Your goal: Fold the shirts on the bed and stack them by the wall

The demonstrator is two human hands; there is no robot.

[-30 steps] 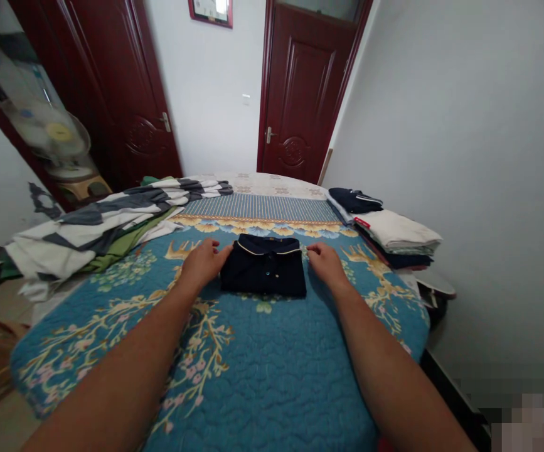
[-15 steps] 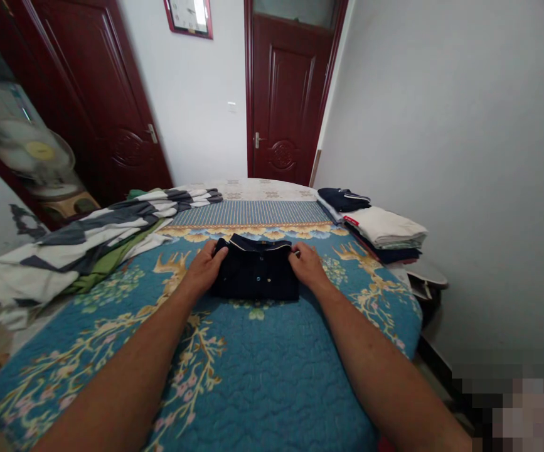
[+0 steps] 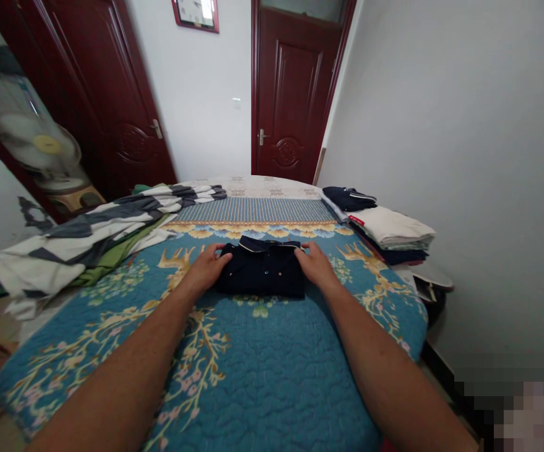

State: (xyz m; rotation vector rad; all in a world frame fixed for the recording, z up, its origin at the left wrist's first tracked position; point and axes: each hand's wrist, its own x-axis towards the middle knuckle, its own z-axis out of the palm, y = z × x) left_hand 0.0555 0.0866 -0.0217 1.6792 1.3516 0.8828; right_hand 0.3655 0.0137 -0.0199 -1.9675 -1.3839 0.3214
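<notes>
A folded navy polo shirt [image 3: 262, 273] lies on the blue patterned quilted cover [image 3: 272, 370], its collar with a thin white line on the far side. Small buttons show on its front. My left hand [image 3: 208, 269] grips the shirt's left upper corner, thumb on top and fingers behind the edge. At the opposite corner, beside the collar, my right hand [image 3: 316, 265] pinches the cloth in the same manner. The fingertips under the fabric are partly hidden.
To the right are folded clothes: a cream stack [image 3: 391, 227] and a navy garment [image 3: 349, 198]. A loose heap of striped cloth [image 3: 78, 242] spreads along the left edge, with green fabric [image 3: 112, 256] beneath. Beyond stand dark red doors [image 3: 295, 94] and a fan [image 3: 41, 144].
The whole view has shifted slightly, so things appear a little further right. Both hands keep their hold on the shirt's corners, and its collar edge looks slightly lower.
</notes>
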